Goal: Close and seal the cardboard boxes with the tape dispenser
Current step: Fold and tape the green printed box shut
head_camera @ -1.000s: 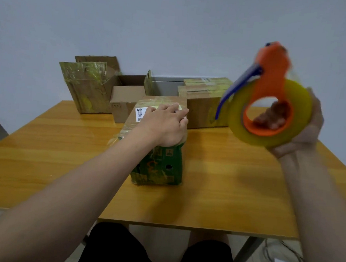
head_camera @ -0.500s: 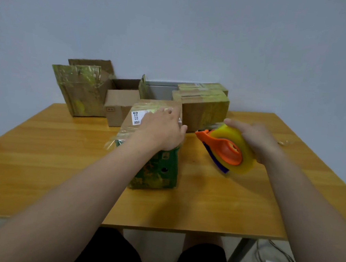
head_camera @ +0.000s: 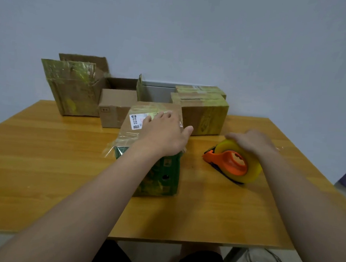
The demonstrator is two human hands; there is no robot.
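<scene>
A wooden tabletop (head_camera: pixel 43 162) carries everything. Along its far edge stands a row of cardboard boxes. Toward the far left corner is a large open box (head_camera: pixel 72 91), its raised flaps streaked with yellowish tape. Right of the middle sits a closed taped box (head_camera: pixel 204 112), with a second taped box (head_camera: pixel 201 89) just behind it. Between the large box and these two is a small open box (head_camera: pixel 114 108) with plain brown sides.

Nearer the middle of the tabletop, just in front of that row, stands a green printed box (head_camera: pixel 160 177) with its brown top closed. A strip of loose clear tape (head_camera: pixel 118 145) hangs off its left top edge, and a white shipping label (head_camera: pixel 136 121) lies on the top near the far left corner.

The tape dispenser (head_camera: pixel 233 163) – orange frame, yellowish roll – rests on the tabletop to the right of the green box, apart from it, its orange nose pointing toward that box.

The left hand (head_camera: pixel 163 136) lies flat on top of the green box, fingers straight and spread, pressing down beside the label. The right hand (head_camera: pixel 253 142) sits over the top of the dispenser's roll, fingers curved around its far side and holding it – the fingertips themselves are hidden behind the roll.
</scene>
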